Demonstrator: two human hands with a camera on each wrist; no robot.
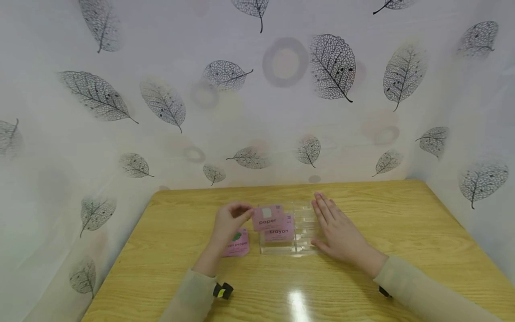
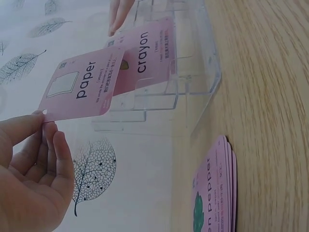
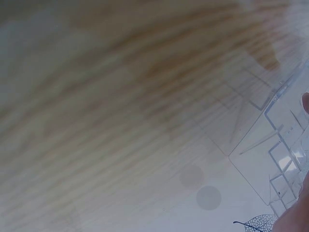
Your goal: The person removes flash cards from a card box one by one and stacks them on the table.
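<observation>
My left hand [image 1: 226, 223] pinches a pink card by its left corner between thumb and fingers; this card reads "paper" [image 1: 268, 219] and shows a white sheet. It is tilted above a second pink card reading "crayon" [image 1: 279, 233], partly covering it. That card lies in the left part of a clear plastic holder [image 1: 277, 249] with stepped slots. Against the holder's right side rests my right hand [image 1: 339, 230], fingers straight. The left wrist view shows the paper card [image 2: 79, 84] overlapping the crayon card [image 2: 149, 58]; the right wrist view catches only part of the holder [image 3: 275, 130].
A small stack of pink cards [image 1: 237, 247], topped by one with a green pepper, lies on the wooden table [image 1: 161, 250] left of the holder, beside my left wrist. Leaf-patterned sheeting [image 1: 257, 116] rises behind the table and along its sides.
</observation>
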